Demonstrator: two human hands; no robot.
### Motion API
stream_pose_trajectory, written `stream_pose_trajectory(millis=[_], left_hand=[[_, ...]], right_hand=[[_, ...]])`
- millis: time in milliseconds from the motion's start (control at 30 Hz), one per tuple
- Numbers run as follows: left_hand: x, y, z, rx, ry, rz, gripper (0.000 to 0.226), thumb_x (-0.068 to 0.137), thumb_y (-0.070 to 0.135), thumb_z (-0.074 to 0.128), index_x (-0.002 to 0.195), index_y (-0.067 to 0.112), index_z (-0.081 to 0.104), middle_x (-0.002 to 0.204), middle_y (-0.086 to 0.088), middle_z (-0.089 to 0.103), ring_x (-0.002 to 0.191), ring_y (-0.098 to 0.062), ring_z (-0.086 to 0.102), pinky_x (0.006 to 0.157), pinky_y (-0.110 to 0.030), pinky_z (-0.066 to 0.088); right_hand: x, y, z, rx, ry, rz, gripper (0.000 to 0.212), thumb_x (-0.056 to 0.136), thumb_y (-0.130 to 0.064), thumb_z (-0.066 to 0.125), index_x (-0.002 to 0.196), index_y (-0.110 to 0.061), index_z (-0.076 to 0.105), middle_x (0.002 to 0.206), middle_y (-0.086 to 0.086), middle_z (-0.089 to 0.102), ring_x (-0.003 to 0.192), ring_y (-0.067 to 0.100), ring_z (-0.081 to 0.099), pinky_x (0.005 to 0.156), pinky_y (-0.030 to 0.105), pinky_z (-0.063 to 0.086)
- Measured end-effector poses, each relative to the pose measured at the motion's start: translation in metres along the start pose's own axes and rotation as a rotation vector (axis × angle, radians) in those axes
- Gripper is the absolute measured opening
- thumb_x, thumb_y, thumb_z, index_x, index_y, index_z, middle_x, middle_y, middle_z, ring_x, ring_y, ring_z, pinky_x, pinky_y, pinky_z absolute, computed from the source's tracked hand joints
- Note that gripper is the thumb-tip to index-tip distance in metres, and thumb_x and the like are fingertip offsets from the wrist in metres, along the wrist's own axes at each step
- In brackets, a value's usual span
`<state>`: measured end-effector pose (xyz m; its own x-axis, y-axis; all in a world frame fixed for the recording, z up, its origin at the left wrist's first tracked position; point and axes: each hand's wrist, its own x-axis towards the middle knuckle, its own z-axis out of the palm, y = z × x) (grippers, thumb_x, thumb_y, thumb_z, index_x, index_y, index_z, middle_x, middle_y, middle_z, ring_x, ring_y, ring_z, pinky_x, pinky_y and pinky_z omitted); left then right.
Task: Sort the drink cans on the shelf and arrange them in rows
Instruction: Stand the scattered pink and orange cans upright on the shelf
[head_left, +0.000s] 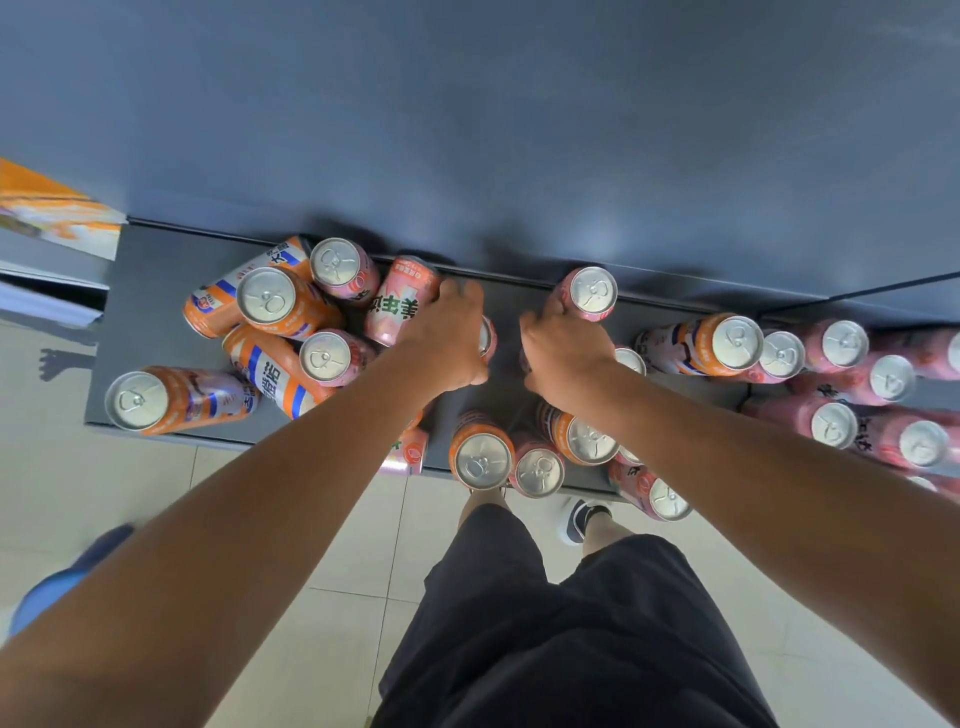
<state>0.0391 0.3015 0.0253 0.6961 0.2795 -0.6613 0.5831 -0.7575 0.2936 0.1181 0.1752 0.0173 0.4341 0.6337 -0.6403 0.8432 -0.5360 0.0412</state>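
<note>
Grey shelf (150, 291) runs under a dark back panel (467, 130), with pale tiled floor (104, 493) below it; the head view looks straight down over both arms.

Cans are jumbled rather than in rows. To the left, orange cans (270, 301) lean and lie across one another with a few pink ones mixed in. To the right, pink cans (836, 345) stand close together, which reads as the start of a sorted group. A mixed cluster sits at the front edge (480, 457).

The left grip (447, 338) is curled round the end of a tilted pink can (400, 301) that leans among the orange ones, probably to pull it out of the wrong pile. The right grip (563, 353) is clamped on the side of an upright pink can (592, 293) standing near the back panel, likely being set as the head of a row or slid toward the pink group. Another can top peeks out beneath each hand; whether the fingers touch those I cannot tell.

Sorting looks early, most cans unplaced.
</note>
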Motion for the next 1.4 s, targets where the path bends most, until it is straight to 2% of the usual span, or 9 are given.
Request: stream_pose_trajectory(millis=[300,467,600,700,800,933,1100,1200,1400], left_hand=[[0.001,0.026,0.026,0.128,-0.088,0.067,0.081,0.070,0.025,0.087,0.131,0.008,0.036,0.128,-0.015,0.040,0.109,-0.041,0.062,0.079,-0.046,0.052],[-0.008,0.023,0.028,0.116,-0.069,0.128,0.078,0.075,0.034,0.083,0.136,0.017,0.039,0.132,-0.009,0.045,0.116,-0.037,0.058,0.085,-0.046,0.051],[-0.032,0.023,0.023,0.224,0.071,0.166,0.071,0.084,0.041,0.072,0.144,0.023,0.038,0.141,-0.004,0.049,0.127,-0.032,0.052,0.101,-0.044,0.042],[-0.060,0.027,0.023,0.297,0.251,0.164,0.067,0.088,0.043,0.065,0.145,0.025,0.035,0.145,-0.004,0.042,0.133,-0.030,0.041,0.110,-0.046,0.034],[-0.092,0.030,0.027,0.319,0.399,0.123,0.063,0.089,0.042,0.064,0.144,0.024,0.038,0.148,-0.005,0.038,0.138,-0.032,0.036,0.112,-0.048,0.029],[-0.138,0.029,0.036,0.314,0.521,0.030,0.064,0.086,0.042,0.067,0.141,0.021,0.044,0.150,-0.008,0.039,0.136,-0.036,0.039,0.109,-0.052,0.035],[-0.196,0.016,0.058,0.256,0.530,-0.091,0.061,0.091,0.044,0.060,0.144,0.022,0.039,0.151,-0.006,0.038,0.136,-0.035,0.037,0.110,-0.053,0.035],[-0.221,0.003,0.071,0.259,0.486,-0.159,0.063,0.096,0.048,0.052,0.150,0.024,0.029,0.156,-0.004,0.030,0.143,-0.034,0.029,0.113,-0.052,0.031],[-0.235,-0.043,0.084,0.234,0.423,-0.216,0.063,0.098,0.050,0.049,0.150,0.027,0.024,0.159,-0.003,0.025,0.146,-0.031,0.026,0.117,-0.052,0.029]], right_hand=[[-0.015,0.008,0.004,0.141,0.060,0.030,0.044,0.088,-0.027,0.064,0.126,-0.008,0.048,0.130,0.013,0.052,0.103,0.037,0.062,0.062,0.038,0.039],[-0.035,0.011,-0.003,0.196,0.097,0.058,0.041,0.093,-0.030,0.056,0.129,-0.011,0.047,0.129,0.010,0.054,0.106,0.035,0.061,0.064,0.037,0.038],[-0.058,0.008,-0.005,0.223,0.130,0.104,0.047,0.094,-0.034,0.054,0.134,-0.013,0.045,0.136,0.008,0.051,0.119,0.034,0.053,0.082,0.041,0.046],[-0.077,0.005,-0.004,0.224,0.182,0.129,0.050,0.093,-0.036,0.052,0.137,-0.013,0.046,0.143,0.007,0.046,0.126,0.033,0.046,0.098,0.044,0.041],[-0.097,0.000,-0.003,0.232,0.243,0.139,0.048,0.094,-0.034,0.048,0.137,-0.013,0.045,0.144,0.009,0.045,0.129,0.032,0.042,0.101,0.046,0.039],[-0.128,-0.011,-0.003,0.277,0.318,0.120,0.049,0.094,-0.035,0.046,0.138,-0.013,0.044,0.143,0.009,0.045,0.131,0.033,0.040,0.099,0.047,0.039],[-0.160,-0.037,-0.001,0.289,0.342,0.069,0.050,0.095,-0.035,0.046,0.141,-0.016,0.039,0.145,0.007,0.040,0.132,0.034,0.038,0.100,0.046,0.036],[-0.174,-0.058,0.002,0.302,0.350,0.022,0.053,0.096,-0.035,0.047,0.144,-0.018,0.036,0.150,0.007,0.035,0.136,0.033,0.033,0.102,0.046,0.036],[-0.177,-0.096,0.003,0.326,0.334,-0.032,0.053,0.097,-0.039,0.046,0.144,-0.017,0.037,0.154,0.007,0.034,0.137,0.034,0.035,0.104,0.045,0.036]])
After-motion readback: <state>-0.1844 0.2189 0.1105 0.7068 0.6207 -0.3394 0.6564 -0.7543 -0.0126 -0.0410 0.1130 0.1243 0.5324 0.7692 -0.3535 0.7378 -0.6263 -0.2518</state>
